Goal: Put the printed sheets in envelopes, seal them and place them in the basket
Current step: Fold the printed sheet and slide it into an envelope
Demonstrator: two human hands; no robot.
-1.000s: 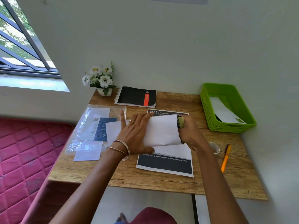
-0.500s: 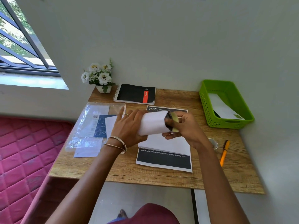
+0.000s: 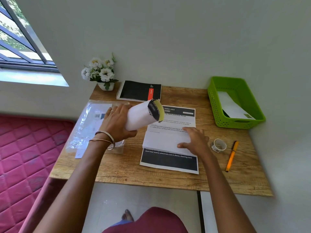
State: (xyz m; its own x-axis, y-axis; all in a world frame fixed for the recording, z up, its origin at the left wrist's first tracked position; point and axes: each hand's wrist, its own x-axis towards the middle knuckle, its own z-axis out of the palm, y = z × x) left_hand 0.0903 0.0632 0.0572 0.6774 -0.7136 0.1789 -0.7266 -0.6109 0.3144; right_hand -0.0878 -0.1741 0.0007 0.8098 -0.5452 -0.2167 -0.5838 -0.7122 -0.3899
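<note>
Item: one white envelope (image 3: 140, 116), stuffed, held off the desk (image 3: 151, 180) in my left hand (image 3: 116, 125), fingers and thumb curled round its near end; its far end points up and toward the basket (image 3: 235, 121), open mouth showing the dark edge of a folded printed sheet and a yellowish flap strip (the gummed edge, I judge), so I take it as filled but not yet sealed. Item: stack of printed sheets (image 3: 170, 137), lying flat on the desk left of the basket, just below the raised envelope; my right hand (image 3: 195, 140) rests on a folded white sheet on top, fingers spread and nearly straight, gripping nothing, likely to steady the pile or take the next sheet. Item: green basket at the desk's far right corner, one envelope lying inside. Item: tape roll (image 3: 218, 145) and orange pen (image 3: 232, 155), nearer me than the basket, right of the stack. Item: clear plastic packet (image 3: 87, 128), well left of the basket.
</note>
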